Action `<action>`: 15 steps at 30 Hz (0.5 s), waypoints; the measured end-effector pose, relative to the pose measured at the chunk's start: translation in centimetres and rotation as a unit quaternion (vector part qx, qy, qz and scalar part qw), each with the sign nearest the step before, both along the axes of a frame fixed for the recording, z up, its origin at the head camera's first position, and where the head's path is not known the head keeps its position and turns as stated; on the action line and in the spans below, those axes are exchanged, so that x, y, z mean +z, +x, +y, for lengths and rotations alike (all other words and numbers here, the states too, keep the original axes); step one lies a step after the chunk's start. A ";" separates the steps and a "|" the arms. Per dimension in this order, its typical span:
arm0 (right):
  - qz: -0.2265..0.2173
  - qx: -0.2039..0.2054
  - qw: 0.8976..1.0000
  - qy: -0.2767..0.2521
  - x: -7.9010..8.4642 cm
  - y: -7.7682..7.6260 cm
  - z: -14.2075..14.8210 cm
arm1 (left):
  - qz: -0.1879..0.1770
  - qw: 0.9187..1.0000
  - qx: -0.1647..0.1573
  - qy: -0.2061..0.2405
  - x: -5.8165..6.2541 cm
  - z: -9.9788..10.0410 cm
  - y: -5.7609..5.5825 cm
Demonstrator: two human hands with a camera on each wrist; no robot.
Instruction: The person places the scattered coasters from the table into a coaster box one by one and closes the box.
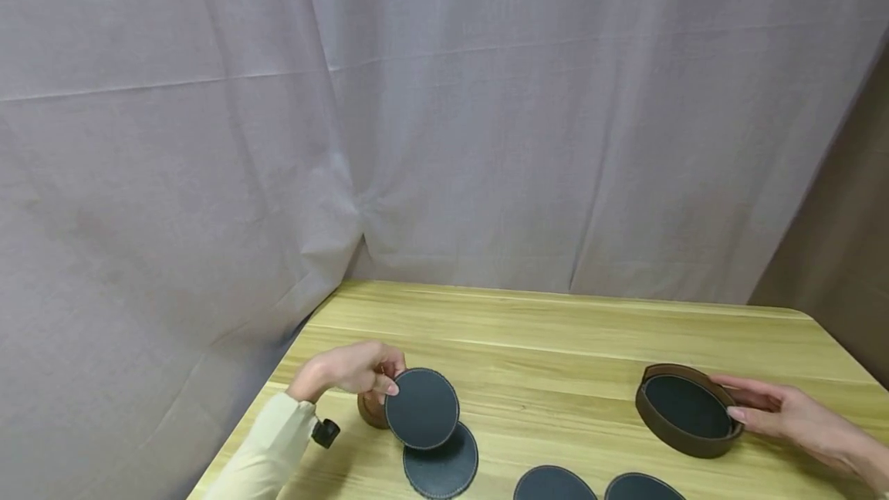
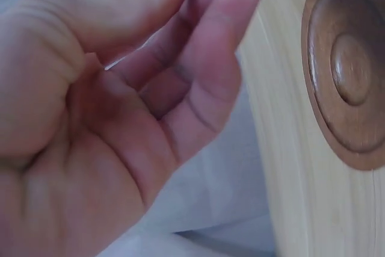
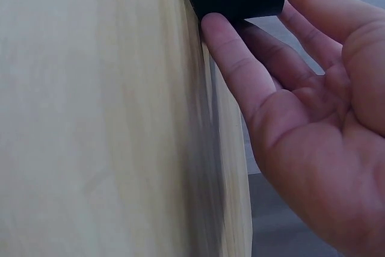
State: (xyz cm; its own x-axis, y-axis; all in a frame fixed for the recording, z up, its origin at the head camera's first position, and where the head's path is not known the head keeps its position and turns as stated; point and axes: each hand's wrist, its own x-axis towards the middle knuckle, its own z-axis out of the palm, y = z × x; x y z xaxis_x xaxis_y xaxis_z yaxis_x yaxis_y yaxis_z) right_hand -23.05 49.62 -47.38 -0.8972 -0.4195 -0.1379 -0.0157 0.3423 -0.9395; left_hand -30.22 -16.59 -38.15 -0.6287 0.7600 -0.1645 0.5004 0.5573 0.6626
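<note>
My left hand (image 1: pixel 363 369) pinches a round black coaster (image 1: pixel 421 409) between thumb and fingers at its upper left edge. Pale stitching runs round this coaster's rim. It overlaps a second black coaster (image 1: pixel 441 471) on the table. Below the left hand lies a round brown wooden piece (image 2: pixel 352 70), turned with concentric rings and partly hidden by the hand in the head view. On the right, my right hand (image 1: pixel 788 415) grips the side of a round brown coaster holder (image 1: pixel 694 448), thumb at the rim. A black disc (image 1: pixel 684 405) shows inside the holder.
Two more black coasters, one left (image 1: pixel 553 484) and one right (image 1: pixel 642 488), lie at the bottom of the head view, cut off by the frame. The wooden table (image 1: pixel 528 338) ends at a grey curtain (image 1: pixel 472 137) behind and at the left.
</note>
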 end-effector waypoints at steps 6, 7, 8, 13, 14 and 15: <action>0.011 -0.001 1.000 0.004 -0.1 0.0 -0.1 | 0.026 0.999 0.005 0.039 -0.5 1.1 -1.0; 0.012 -0.002 1.000 0.004 -0.1 0.1 -0.1 | 0.030 0.999 0.010 0.043 -0.6 1.3 -1.1; 0.013 -0.001 1.000 0.005 -0.1 0.1 -0.1 | 0.037 0.998 0.014 0.046 -0.7 1.6 -1.2; 0.016 -0.003 1.000 0.004 0.0 0.2 -0.2 | 0.071 0.995 0.029 0.063 -1.1 2.9 -1.5; 0.019 -0.001 1.000 0.002 0.0 0.2 -0.2 | 0.076 0.994 0.031 0.068 -1.1 3.2 -1.5; 0.020 -0.001 1.000 0.001 0.0 0.2 -0.2 | 0.079 0.994 0.033 0.072 -1.2 3.4 -1.6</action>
